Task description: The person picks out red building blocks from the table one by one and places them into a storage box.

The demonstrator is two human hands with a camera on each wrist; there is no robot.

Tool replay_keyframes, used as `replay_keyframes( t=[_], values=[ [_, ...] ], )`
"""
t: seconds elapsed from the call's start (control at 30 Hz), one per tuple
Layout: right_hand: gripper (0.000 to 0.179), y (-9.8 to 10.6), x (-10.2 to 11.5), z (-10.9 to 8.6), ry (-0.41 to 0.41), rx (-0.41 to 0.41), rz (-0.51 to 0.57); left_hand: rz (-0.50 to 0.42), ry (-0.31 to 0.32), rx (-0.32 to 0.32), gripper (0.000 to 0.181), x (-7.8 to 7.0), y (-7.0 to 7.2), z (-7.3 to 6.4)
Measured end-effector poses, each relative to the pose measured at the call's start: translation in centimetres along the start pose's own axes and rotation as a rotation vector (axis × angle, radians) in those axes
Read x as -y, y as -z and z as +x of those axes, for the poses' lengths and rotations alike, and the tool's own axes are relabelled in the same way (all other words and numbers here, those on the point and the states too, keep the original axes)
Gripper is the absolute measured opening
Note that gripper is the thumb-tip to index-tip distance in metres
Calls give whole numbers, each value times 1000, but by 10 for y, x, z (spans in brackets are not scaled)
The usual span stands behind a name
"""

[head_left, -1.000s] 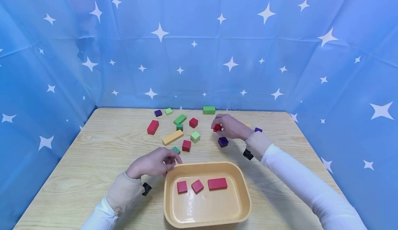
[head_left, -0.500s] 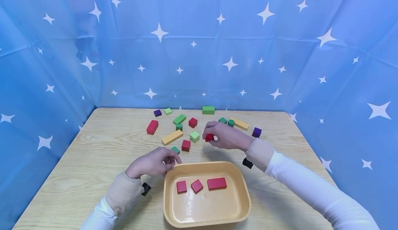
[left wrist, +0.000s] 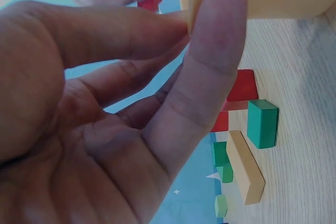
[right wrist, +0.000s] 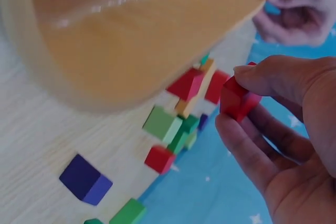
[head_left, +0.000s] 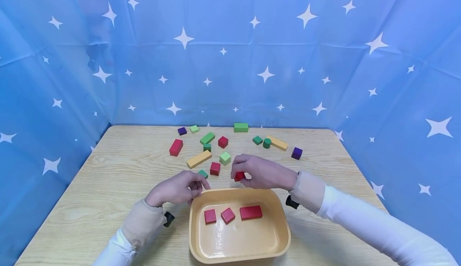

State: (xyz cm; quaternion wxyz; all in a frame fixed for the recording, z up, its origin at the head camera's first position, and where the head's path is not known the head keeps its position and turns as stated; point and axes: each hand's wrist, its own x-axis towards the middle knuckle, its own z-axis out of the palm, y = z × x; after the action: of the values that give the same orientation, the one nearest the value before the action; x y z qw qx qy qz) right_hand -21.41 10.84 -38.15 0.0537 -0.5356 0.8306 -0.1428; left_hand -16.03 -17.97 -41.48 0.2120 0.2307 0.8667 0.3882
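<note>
- The fingers of the right hand are narrowed round a small red block, pinching it; they cover part of it, so its full shape is hard to tell.
- The held block is raised over the worktop, just beyond the far rim of a tan, round-cornered rectangular tray and apart from it.
- The left hand pinches the rim at the far left corner.
- In the tray lie, left to right, a squarish red block, a skewed red block and a long red block, all apart.
- Near the left hand lies a teal-green block; right of it, a red cube, with a pale green cube behind.
- Left of that cube lies a long tan block; farther left, a red oblong block.
- At the far edge are a flat purple block and a bright green oblong block.
- On the right, a dark green cylinder stands by a tan bar, with a purple cube beyond.
- A blue curtain with white stars hangs behind.
</note>
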Motion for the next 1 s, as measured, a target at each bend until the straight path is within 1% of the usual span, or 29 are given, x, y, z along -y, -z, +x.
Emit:
replay_keyframes(
  t=[0.27,0.53,0.63,0.73,0.83,1.0],
  values=[
    [16,-7,26,-11,45,61,-10,0,1,0,26,-1,0,-1],
    [16,-15,46,-18,37,181,-23,2,20,0,23,-2,0,-1],
    [13,-20,50,-21,67,202,-42,5,22,1,22,-2,0,-1],
    [14,-24,53,-25,120,206,-82,10,21,0,21,-2,0,-1],
    [17,-27,57,-30,169,214,-117,12,17,-1,21,-2,0,-1],
    [21,-31,63,-36,222,249,-171,15,4,2,21,-1,1,-1]
  ],
)
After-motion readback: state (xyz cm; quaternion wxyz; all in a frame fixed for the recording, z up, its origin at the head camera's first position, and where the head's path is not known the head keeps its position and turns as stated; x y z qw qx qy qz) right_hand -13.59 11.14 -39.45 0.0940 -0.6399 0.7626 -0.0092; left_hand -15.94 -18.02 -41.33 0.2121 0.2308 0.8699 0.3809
